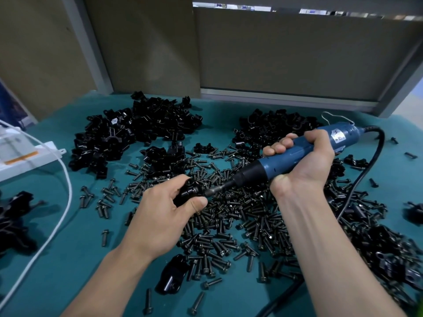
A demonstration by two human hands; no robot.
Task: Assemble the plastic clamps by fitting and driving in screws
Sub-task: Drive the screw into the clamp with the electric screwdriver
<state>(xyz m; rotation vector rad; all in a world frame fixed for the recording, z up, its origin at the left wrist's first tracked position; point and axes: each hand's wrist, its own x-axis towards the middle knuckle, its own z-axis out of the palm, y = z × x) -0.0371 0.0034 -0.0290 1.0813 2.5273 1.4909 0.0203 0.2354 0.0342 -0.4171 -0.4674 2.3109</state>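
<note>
While the left hand (160, 216) grips a black plastic clamp (190, 191) between curled fingers and thumb, the right hand (304, 161) is wrapped tightly round the blue body of an electric screwdriver (272, 164). The tool lies slanted, and its bit (215, 190) meets the side of the clamp; whether a screw sits under the tip cannot be told. Both hands hover above a broad heap of dark flanged screws (240, 223) that covers the middle of the teal-covered bench (68, 259) and thins out toward its left side. Toward the far edge lie two piles of black clamp parts, a large one on the left (123, 136) and a smaller one (270, 126) behind the right hand. One loose clamp half (171, 276) lies near the front edge, beside the left forearm. A black cord (366, 175) curves from the screwdriver's rear toward the right front corner. Along the left edge a white cable (66, 179) loops past a white power strip (27, 156).
</note>
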